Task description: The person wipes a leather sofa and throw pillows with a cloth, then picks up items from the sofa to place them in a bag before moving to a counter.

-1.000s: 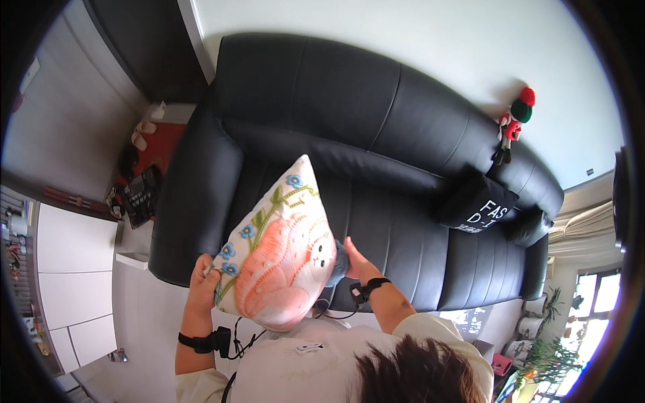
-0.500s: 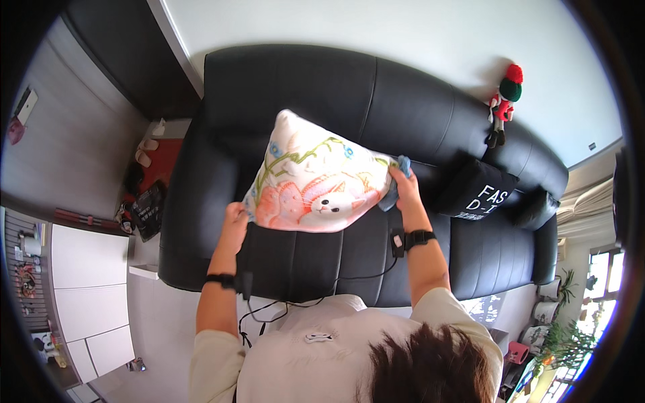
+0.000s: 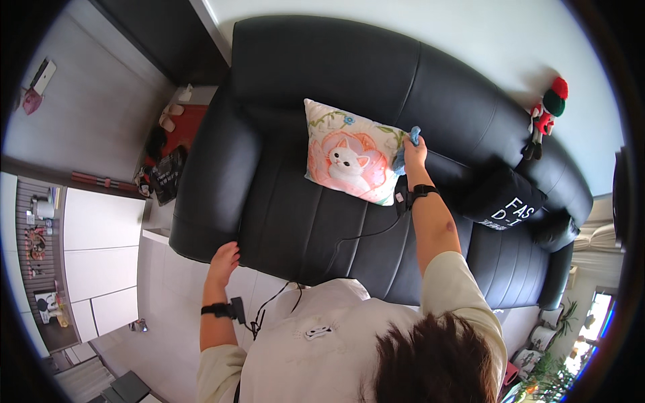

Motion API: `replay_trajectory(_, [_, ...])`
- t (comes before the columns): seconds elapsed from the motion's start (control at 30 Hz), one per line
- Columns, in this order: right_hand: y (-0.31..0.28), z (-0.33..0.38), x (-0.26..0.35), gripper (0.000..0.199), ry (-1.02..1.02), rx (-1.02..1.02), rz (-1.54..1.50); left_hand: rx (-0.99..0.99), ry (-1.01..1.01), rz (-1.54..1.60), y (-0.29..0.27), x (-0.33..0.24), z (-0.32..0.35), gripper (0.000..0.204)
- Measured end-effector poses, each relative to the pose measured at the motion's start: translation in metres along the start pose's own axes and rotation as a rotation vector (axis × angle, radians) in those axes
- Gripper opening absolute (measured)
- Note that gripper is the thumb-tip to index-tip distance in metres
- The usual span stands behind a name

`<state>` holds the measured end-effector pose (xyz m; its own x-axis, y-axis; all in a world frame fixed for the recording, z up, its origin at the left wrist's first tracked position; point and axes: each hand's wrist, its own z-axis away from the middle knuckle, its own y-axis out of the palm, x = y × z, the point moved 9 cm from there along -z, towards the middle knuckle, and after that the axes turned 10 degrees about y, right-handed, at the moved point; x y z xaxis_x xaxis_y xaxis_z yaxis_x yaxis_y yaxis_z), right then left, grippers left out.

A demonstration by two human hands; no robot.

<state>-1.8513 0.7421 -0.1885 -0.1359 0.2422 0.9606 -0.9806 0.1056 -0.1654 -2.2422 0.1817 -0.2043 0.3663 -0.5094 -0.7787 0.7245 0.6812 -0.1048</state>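
A white cushion [image 3: 349, 160] printed with a cat and pink flowers leans against the backrest of the black leather sofa [image 3: 376, 74], left of centre. My right hand [image 3: 414, 152] is stretched out to the cushion's right edge and grips its blue corner. My left hand [image 3: 224, 258] hangs down at the sofa's front edge, fingers loosely curled, holding nothing. Both wrists carry black bands with cables.
A black cushion with white lettering [image 3: 505, 201] lies at the sofa's right end. A red and green plush toy [image 3: 545, 113] sits on the backrest top. Shoes and a red mat [image 3: 176, 127] lie on the floor left of the sofa. White cabinets [image 3: 101, 255] stand at the left.
The cushion went from being held up in both hands to resting against the backrest. My left hand let go and dropped to the seat's front edge; my right hand stays on the cushion.
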Motion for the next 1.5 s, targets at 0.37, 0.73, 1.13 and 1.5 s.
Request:
replay_trajectory(0.37, [-0.019, 0.096, -0.021, 0.031, 0.274, 0.052, -0.538, -0.315, 0.032, 0.511, -0.126, 0.041, 0.053, 0.044])
replay_trajectory(0.73, [-0.090, 0.313, 0.008, 0.020, 0.570, 0.351, -0.601, -0.251, 0.075, 0.620, -0.190, 0.024, -0.007, 0.035])
replay_trajectory(1.13, [-0.122, 0.340, 0.190, 0.028, 0.210, 0.261, -0.783, -0.111, 0.163, 0.590, -0.163, -0.065, -0.032, 0.031])
replay_trajectory(1.5, [-0.210, 0.305, 0.407, 0.038, -0.884, -0.194, -0.607, -0.077, 0.455, 0.564, -0.140, -0.154, 0.002, 0.035])
